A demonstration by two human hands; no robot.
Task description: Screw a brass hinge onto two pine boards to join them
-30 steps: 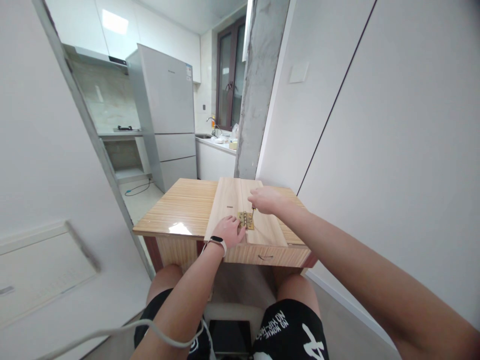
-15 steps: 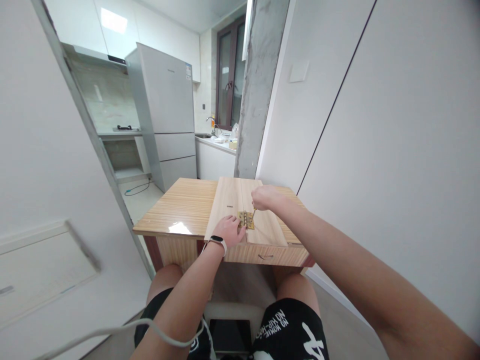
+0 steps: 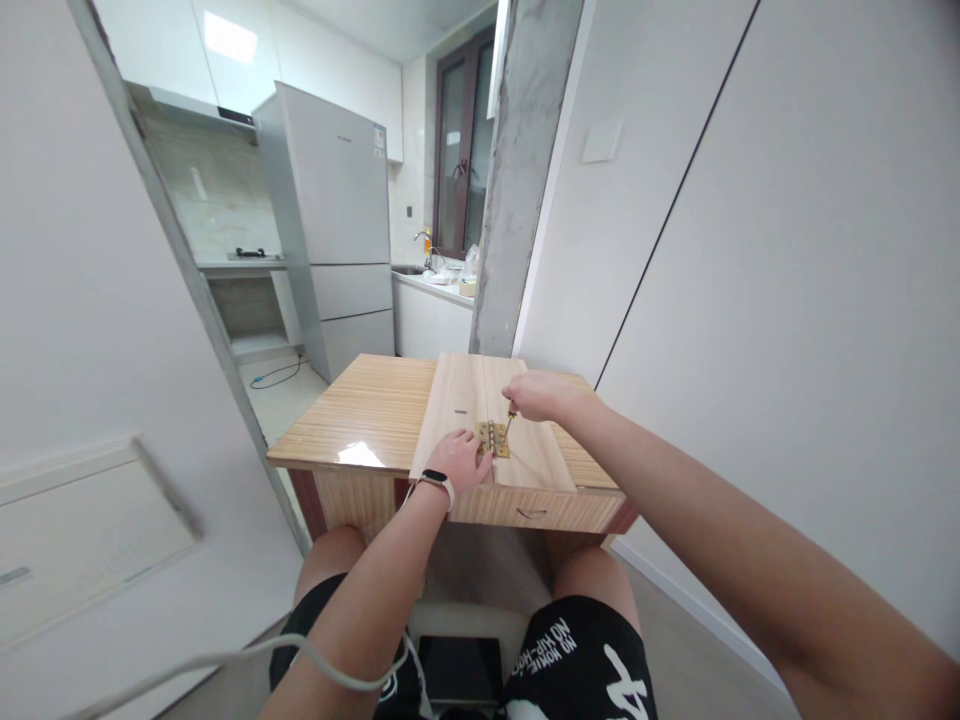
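Observation:
Two pale wooden boards lie side by side across the table, a narrow seam between them. A brass hinge spans that seam near the front. My right hand is closed around the handle of a screwdriver, whose shaft slants down to the hinge's right leaf. My left hand rests on the left board with fingers spread, its fingertips at the hinge's left edge. Whether a screw sits under the screwdriver tip is too small to tell.
The wooden table has a drawer with a handle at its front. On the left board lies a small dark piece. A white cable crosses at lower left. White wall panels stand close on the right; a fridge stands beyond.
My right hand has turned slightly around the screwdriver, and more of its handle shows below the fingers. My left hand stays in place on the board.

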